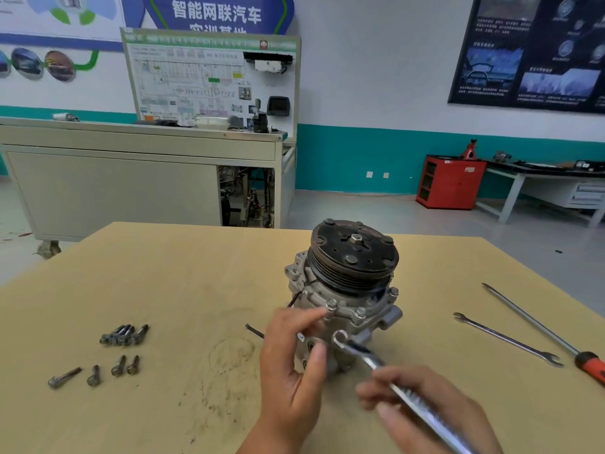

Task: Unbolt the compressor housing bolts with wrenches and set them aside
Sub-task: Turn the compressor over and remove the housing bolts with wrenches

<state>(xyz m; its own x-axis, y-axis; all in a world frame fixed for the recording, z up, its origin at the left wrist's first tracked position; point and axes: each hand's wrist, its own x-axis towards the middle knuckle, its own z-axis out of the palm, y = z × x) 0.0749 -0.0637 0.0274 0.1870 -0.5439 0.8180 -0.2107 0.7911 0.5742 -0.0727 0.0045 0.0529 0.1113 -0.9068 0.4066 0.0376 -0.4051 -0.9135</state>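
A grey compressor [347, 290] stands upright on the wooden table [163, 273], its black pulley facing up. One housing bolt [330, 310] sticks up, partly raised, at the front rim. My left hand [294, 365] has its index finger and thumb on that bolt. My right hand [422, 411] holds a silver wrench [376, 360] with its ring end just in front of the compressor body. Further bolts [360, 312] remain seated in the rim. Several removed bolts [124, 335] lie at the table's left, in a cluster and a loose row [95, 375].
A second slim wrench [507, 339] and an orange-handled screwdriver [543, 329] lie to the right of the compressor. A thin dark wire [254, 330] lies by my left hand. Beyond the table stand a cabinet with a training board [209, 80] and a red tool cabinet [450, 181].
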